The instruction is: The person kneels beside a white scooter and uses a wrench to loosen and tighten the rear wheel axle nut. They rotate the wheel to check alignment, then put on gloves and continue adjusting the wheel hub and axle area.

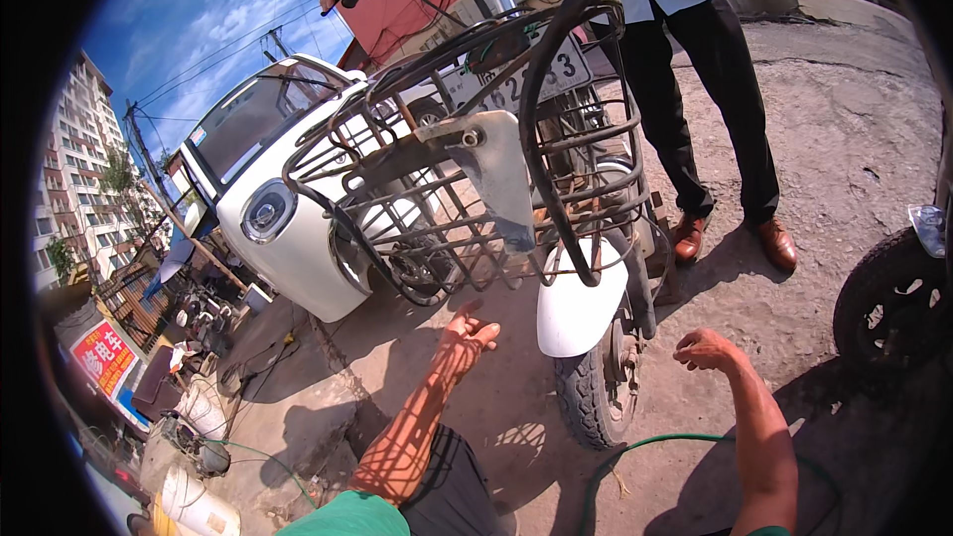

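Observation:
In front of me stands a two-wheeler with a bent, rusty wire basket [397, 208] at its front. Under the basket are a white front mudguard [576, 303] and a dusty front tyre [588, 402]. My left hand [469, 330] is held just below the basket, left of the mudguard, with thumb and fingers apart and nothing in it. To the right of the tyre, my right hand [705, 349] hangs in the air with its fingers curled in, and no object shows in it. Neither hand touches the two-wheeler.
A person in black trousers [710, 69] stands beyond the two-wheeler, on the right. A small white car [288, 248] is parked at left. Another wheel [884, 308] stands at far right. A green hose [685, 437] crosses the ground, and buckets [199, 501] sit at lower left.

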Available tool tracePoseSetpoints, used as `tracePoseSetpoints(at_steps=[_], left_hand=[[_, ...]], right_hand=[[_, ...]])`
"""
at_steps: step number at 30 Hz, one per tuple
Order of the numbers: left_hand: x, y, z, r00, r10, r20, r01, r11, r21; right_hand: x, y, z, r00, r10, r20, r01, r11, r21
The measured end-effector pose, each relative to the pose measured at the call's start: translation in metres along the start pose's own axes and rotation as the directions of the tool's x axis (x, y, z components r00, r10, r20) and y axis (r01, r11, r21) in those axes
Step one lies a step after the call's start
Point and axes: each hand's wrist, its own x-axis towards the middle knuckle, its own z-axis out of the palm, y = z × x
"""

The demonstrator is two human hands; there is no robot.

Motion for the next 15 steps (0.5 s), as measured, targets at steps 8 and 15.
tracePoseSetpoints(at_steps=[8, 15], left_hand=[[-0.002, 0.000, 0.002, 0.995, -0.066, 0.077, 0.057, 0.992, 0.108], [0.004, -0.015, 0.010, 0.990, -0.050, 0.134, 0.040, 0.996, 0.078]], right_hand=[[0.004, 0.007, 0.002, 1.000, 0.001, 0.006, -0.002, 0.999, 0.032], [-0.002, 0.008, 0.001, 1.000, 0.021, -0.015, -0.020, 0.999, 0.039]])
